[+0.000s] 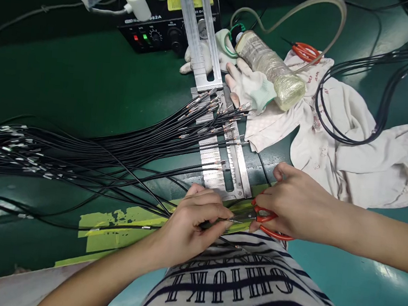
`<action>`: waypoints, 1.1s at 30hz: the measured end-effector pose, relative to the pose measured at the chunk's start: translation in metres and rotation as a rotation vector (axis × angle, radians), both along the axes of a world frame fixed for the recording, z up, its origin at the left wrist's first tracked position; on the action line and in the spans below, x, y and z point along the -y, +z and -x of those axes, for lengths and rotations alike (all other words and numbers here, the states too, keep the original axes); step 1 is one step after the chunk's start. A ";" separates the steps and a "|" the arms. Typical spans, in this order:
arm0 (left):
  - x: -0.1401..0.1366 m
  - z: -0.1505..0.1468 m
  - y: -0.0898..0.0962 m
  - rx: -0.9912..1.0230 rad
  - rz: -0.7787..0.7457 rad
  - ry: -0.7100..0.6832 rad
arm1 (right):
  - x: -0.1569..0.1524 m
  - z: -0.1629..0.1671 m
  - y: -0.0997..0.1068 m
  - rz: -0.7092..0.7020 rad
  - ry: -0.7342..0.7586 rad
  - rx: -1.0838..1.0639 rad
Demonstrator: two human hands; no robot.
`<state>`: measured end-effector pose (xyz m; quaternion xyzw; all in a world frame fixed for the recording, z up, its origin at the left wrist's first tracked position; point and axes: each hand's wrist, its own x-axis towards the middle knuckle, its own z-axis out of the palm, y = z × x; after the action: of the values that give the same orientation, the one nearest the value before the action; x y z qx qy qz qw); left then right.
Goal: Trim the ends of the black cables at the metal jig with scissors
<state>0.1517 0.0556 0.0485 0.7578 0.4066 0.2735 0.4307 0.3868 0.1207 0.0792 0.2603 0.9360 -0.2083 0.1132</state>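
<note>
My left hand (197,219) is closed in a pinch at the table's front edge, its thumb and forefinger on the thin end of a black cable (180,208) that is partly hidden behind the fingers. My right hand (289,204) grips scissors with red handles (264,216). Their dark blades point left and reach the fingertips of my left hand, close to the cable end. Just beyond the hands lies a slotted metal fixture (240,171). Across it rest the stripped ends of a large bundle of black cables (137,134).
Behind stands a black control box (159,35) with dials. White gloves (250,85), a clear bottle (270,68) and a white cloth (344,157) lie at the back right, with red-handled pliers (305,52) and a coiled cable (382,119). Yellow tape (109,240) covers the front edge.
</note>
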 end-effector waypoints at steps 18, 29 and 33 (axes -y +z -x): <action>-0.021 0.014 -0.015 -0.295 -0.279 0.142 | -0.003 -0.017 -0.008 -0.175 0.035 -0.046; -0.035 0.016 -0.007 -0.215 -0.155 0.143 | -0.008 -0.015 -0.006 -0.097 -0.161 -0.125; -0.026 0.020 -0.001 -0.040 -0.112 0.129 | -0.011 -0.008 -0.002 -0.067 -0.208 -0.135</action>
<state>0.1322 0.0814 0.0470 0.7583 0.4473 0.3078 0.3608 0.3951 0.1319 0.0772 0.3451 0.9157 -0.2048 0.0188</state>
